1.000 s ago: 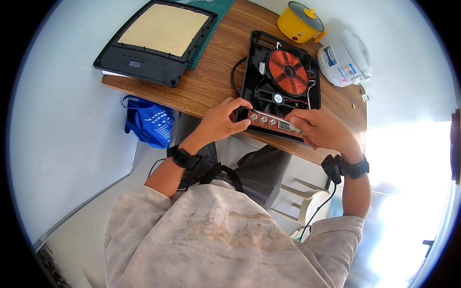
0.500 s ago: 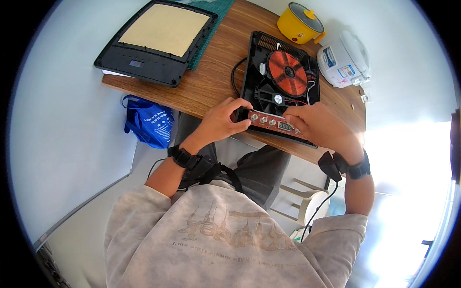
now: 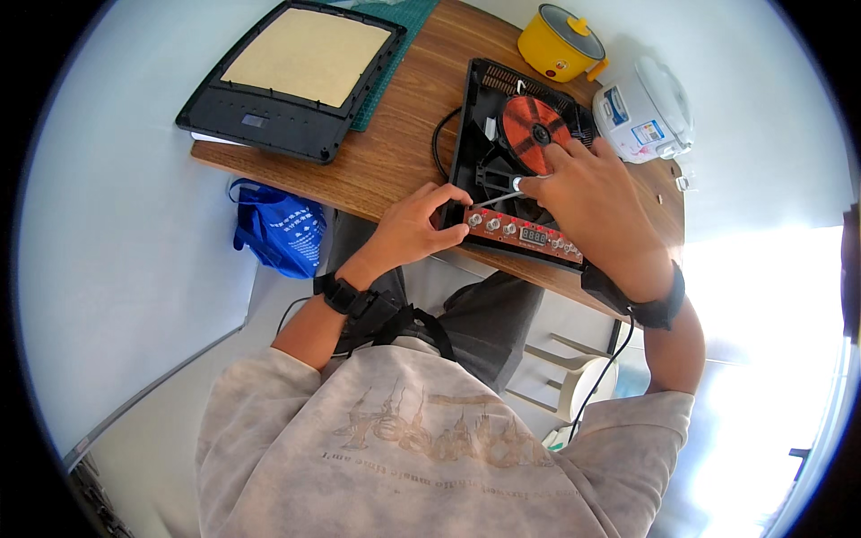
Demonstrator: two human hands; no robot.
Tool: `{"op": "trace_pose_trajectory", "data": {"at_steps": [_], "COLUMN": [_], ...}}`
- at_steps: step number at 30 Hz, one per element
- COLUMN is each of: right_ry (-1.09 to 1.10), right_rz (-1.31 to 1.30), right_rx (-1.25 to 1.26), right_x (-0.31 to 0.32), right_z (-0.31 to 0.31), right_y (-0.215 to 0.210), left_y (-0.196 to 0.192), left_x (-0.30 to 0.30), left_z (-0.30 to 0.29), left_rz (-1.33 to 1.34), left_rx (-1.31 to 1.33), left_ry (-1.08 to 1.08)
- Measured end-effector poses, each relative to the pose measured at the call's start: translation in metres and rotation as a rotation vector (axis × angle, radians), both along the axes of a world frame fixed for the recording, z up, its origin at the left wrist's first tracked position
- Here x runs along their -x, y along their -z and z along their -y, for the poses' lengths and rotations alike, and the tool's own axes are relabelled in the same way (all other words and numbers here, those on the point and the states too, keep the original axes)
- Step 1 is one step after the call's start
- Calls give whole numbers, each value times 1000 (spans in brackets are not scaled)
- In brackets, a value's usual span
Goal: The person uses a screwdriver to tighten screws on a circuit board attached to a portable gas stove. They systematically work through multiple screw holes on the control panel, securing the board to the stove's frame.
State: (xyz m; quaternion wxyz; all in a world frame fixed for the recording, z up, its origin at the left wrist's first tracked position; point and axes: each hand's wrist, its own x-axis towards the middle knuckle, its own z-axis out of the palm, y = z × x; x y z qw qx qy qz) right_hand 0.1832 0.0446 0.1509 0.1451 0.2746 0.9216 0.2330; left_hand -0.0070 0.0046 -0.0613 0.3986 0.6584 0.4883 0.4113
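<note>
Wooden table [image 3: 395,152], frame centre: opened induction cooker [image 3: 502,170]; left hand [image 3: 421,224] grips its red control board [image 3: 525,235]; right hand [image 3: 592,193] pinches a screwdriver [image 3: 504,199].

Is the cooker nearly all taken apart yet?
Partly. The cooker's top is already off, lying apart on the table. The left hand steadies the open base by the red control board; the right hand holds a thin tool inside. Coil and board remain in.

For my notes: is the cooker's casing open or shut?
Open: the cooker shows its bare orange coil and red circuit board.
</note>
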Motion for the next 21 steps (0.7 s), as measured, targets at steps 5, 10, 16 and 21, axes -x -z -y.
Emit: {"op": "trace_pose_trajectory", "data": {"at_steps": [5, 10, 16, 21], "right_ry": [-113, 170, 406, 478], "right_rz": [-15, -206, -341, -389], "right_rx": [-22, 252, 602, 735], "right_x": [-2, -26, -39, -33], "right_z": [-3, -2, 2, 1], "right_y": [1, -4, -9, -10], "left_y": [0, 3, 2, 2], "left_x": [0, -2, -1, 1], "left_z": [-1, -1, -1, 0], "left_rz": [15, 26, 34, 24], "left_rx": [8, -2, -3, 15], "left_ry": [16, 7, 20, 40]}}
